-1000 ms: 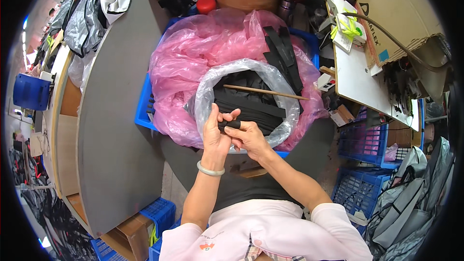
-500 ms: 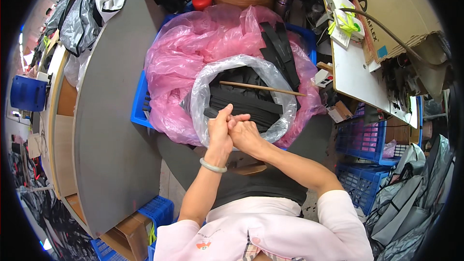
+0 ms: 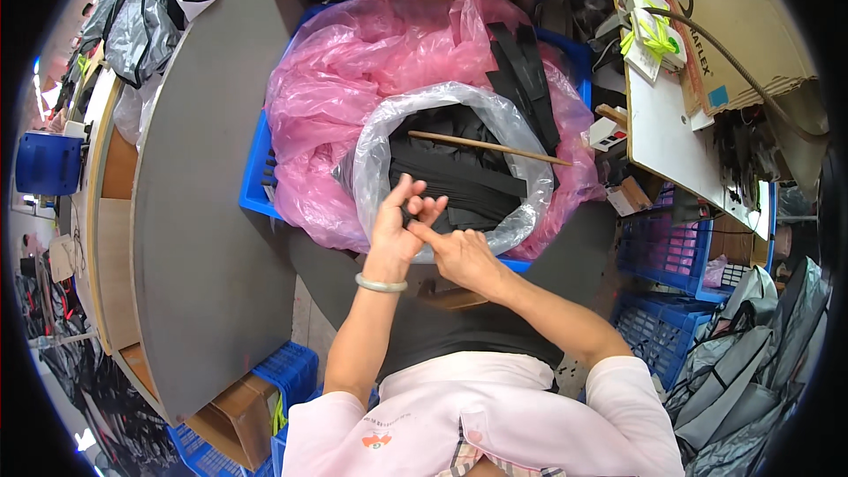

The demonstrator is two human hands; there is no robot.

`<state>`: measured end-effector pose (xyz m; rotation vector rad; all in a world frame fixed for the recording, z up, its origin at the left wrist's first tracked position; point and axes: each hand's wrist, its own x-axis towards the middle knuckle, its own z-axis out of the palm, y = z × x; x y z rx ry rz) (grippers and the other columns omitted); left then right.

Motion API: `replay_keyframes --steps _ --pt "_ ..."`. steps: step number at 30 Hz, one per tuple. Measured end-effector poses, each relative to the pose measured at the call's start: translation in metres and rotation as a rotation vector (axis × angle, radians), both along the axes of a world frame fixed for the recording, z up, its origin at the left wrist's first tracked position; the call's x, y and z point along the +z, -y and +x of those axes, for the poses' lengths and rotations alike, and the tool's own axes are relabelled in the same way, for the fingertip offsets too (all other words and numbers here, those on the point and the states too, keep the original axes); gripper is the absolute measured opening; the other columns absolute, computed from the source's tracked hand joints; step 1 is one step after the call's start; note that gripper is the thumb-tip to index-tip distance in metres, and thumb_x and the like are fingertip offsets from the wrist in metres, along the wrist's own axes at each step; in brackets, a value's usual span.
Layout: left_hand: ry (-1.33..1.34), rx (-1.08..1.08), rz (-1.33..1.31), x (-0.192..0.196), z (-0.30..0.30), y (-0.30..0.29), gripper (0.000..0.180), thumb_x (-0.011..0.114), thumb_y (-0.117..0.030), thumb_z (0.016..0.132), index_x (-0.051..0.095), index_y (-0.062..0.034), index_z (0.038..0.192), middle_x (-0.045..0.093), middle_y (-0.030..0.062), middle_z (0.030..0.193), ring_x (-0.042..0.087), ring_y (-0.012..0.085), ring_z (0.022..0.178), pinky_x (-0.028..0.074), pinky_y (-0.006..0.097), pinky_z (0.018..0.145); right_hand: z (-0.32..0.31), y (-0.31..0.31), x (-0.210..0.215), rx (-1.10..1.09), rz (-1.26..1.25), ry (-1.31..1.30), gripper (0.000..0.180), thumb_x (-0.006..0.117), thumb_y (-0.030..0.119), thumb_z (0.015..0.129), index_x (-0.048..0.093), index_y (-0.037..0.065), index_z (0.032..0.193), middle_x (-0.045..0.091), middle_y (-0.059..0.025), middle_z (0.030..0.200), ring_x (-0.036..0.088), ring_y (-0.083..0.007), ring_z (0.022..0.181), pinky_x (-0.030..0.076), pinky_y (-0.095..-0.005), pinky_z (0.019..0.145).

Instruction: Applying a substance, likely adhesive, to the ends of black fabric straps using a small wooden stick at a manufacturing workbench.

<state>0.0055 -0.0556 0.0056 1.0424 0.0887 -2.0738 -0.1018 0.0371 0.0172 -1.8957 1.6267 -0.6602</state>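
My left hand (image 3: 395, 223), a pale bangle (image 3: 381, 283) on its wrist, is raised palm up over the near rim of a clear plastic bag (image 3: 373, 152). Its fingers are loosely bent and apart, with nothing visible held. My right hand (image 3: 468, 258) comes in from the right; its index finger is stretched out and touches the left palm, while the other fingers curl loosely. Inside the bag lie black flat strips (image 3: 459, 178) in bundles. A thin wooden stick (image 3: 490, 147) rests across the bag's opening, above the strips.
A pink plastic bag (image 3: 331, 88) surrounds the clear one inside a blue crate (image 3: 254, 178). More black strips (image 3: 523, 79) lie over the pink plastic. A grey curved tabletop (image 3: 208, 212) stands left; a white table (image 3: 676, 137) with a cardboard box (image 3: 751, 26) stands right.
My right hand has loosened from around the left fingers and now touches the left palm with its index finger. The left fingers have spread. The view has shifted slightly.
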Motion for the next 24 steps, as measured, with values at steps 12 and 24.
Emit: replay_keyframes --steps 12,24 --pt "0.077 -0.054 -0.004 -0.013 0.025 -0.005 0.029 0.059 -0.029 0.089 0.052 -0.0077 0.069 0.048 0.0054 0.052 0.058 0.0250 0.059 0.052 0.045 0.081 0.022 0.003 -0.002 0.086 0.111 -0.118 0.025 0.049 0.007 0.078 0.052 0.006 0.103 0.061 -0.0157 0.065 0.061 -0.0349 0.057 0.046 -0.0457 0.046" --pt "0.059 0.065 0.132 -0.042 0.061 0.047 0.041 0.058 -0.039 0.087 0.044 -0.0157 0.056 0.064 0.0077 0.071 0.064 0.0262 0.085 0.044 0.040 0.085 -0.036 0.056 -0.042 -0.266 -0.444 0.035 0.017 0.060 0.016 0.075 0.062 0.015 0.092 0.063 -0.0078 0.072 0.062 -0.0284 0.065 0.050 -0.0404 0.054"
